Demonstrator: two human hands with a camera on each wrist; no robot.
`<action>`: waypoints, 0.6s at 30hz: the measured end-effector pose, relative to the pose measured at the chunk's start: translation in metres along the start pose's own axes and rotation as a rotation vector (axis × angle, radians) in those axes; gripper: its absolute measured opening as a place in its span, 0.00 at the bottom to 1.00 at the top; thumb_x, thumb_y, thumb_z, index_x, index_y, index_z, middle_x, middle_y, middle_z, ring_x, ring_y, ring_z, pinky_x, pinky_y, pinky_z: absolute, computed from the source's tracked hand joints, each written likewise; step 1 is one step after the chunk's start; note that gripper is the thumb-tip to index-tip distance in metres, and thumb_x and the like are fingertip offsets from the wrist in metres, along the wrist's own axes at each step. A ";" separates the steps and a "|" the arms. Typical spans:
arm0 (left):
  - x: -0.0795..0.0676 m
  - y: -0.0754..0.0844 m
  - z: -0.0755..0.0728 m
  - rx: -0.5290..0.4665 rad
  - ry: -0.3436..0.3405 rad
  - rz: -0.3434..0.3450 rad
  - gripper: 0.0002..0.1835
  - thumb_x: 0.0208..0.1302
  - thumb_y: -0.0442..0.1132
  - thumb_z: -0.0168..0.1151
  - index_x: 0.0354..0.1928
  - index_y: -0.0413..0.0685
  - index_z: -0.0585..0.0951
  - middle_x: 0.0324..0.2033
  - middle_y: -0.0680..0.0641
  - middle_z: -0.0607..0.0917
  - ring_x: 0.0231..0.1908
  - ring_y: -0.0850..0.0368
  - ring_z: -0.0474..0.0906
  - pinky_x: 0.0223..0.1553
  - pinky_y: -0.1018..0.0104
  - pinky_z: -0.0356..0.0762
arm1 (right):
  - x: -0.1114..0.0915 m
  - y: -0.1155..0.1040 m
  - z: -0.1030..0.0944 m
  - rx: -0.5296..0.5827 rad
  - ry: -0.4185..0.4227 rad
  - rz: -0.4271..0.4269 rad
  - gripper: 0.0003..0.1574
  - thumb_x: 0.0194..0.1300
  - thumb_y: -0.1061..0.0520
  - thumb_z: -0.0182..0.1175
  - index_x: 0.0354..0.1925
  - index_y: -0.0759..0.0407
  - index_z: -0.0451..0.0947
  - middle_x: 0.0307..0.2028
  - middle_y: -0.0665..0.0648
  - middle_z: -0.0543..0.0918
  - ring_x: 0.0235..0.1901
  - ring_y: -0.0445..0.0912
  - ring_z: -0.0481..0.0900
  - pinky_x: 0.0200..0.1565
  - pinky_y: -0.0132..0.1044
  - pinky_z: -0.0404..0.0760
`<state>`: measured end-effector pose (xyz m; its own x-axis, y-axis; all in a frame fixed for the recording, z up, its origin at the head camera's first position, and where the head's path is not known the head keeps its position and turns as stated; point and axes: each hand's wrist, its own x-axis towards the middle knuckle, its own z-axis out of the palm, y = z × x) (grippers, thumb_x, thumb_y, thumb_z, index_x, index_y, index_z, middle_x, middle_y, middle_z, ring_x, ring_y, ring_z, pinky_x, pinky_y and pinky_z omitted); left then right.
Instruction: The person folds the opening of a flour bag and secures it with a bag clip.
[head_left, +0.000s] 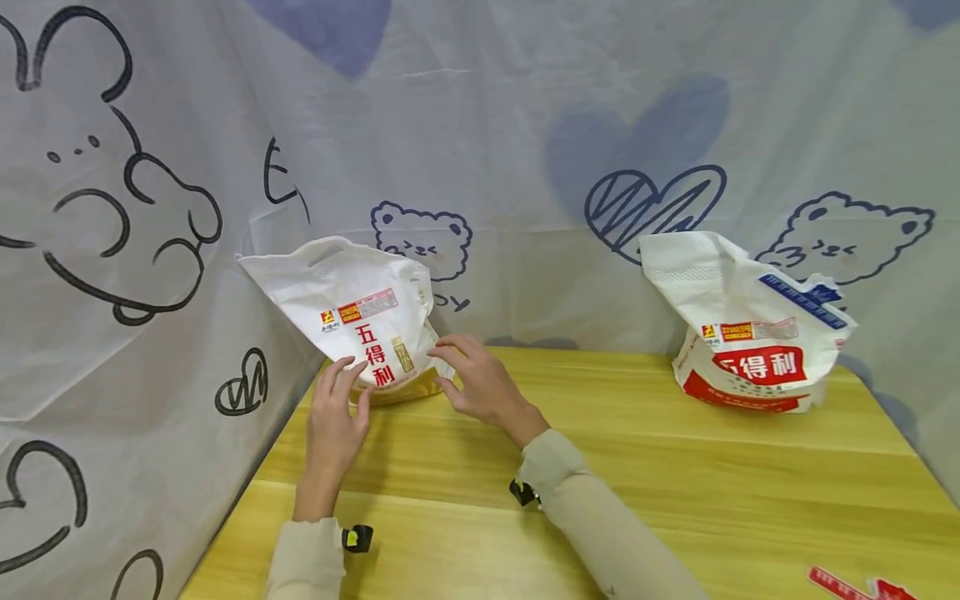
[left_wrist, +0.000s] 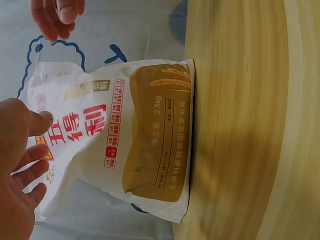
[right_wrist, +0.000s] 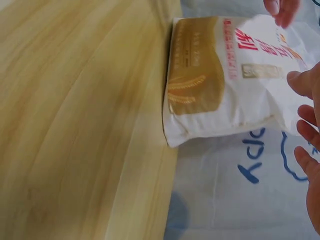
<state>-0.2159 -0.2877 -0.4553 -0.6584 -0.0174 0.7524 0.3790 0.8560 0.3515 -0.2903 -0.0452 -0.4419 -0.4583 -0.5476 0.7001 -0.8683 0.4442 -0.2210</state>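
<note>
Framing the flour bag (head_left: 367, 333) with my left hand (head_left: 333, 417) and right hand (head_left: 480, 383), both with fingers spread loose and clamped on nothing, I judge it best to grip both sides low where it stands at the table's (head_left: 675, 483) back-left corner against the cloth backdrop (head_left: 150, 250).

My head camera looked down across the table (head_left: 675, 467). Both wrist cameras sat close, sideways, sharing the gold-bottomed flour bag (left_wrist: 150, 135).

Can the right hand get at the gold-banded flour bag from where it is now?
Probably yes. The right hand is open right beside the gold-banded flour bag, fingers at its front face, with nothing between them; the left hand flanks the other side.
</note>
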 end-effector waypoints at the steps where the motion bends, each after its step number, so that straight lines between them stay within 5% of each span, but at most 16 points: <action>1: 0.002 -0.002 -0.001 0.005 -0.009 0.003 0.21 0.60 0.25 0.71 0.57 0.36 0.82 0.59 0.33 0.79 0.60 0.34 0.73 0.56 0.37 0.77 | 0.003 -0.001 0.003 -0.005 -0.008 -0.010 0.26 0.62 0.59 0.73 0.58 0.61 0.80 0.58 0.61 0.80 0.60 0.52 0.76 0.63 0.42 0.77; 11: 0.011 -0.019 0.004 0.062 -0.103 0.035 0.26 0.55 0.23 0.74 0.58 0.34 0.81 0.62 0.33 0.76 0.64 0.33 0.68 0.64 0.40 0.71 | 0.024 -0.007 0.023 -0.156 -0.163 -0.059 0.27 0.60 0.61 0.72 0.58 0.60 0.80 0.59 0.59 0.80 0.61 0.51 0.75 0.63 0.39 0.76; 18: 0.015 -0.029 0.011 0.083 -0.124 0.085 0.26 0.54 0.21 0.74 0.57 0.34 0.82 0.64 0.33 0.74 0.65 0.33 0.67 0.63 0.39 0.72 | 0.044 -0.017 0.037 -0.271 -0.249 -0.102 0.25 0.65 0.62 0.66 0.61 0.58 0.79 0.63 0.57 0.78 0.65 0.49 0.73 0.71 0.36 0.65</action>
<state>-0.2440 -0.3067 -0.4604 -0.7036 0.1162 0.7010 0.3849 0.8916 0.2385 -0.3026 -0.1035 -0.4323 -0.4329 -0.7395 0.5155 -0.8455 0.5314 0.0522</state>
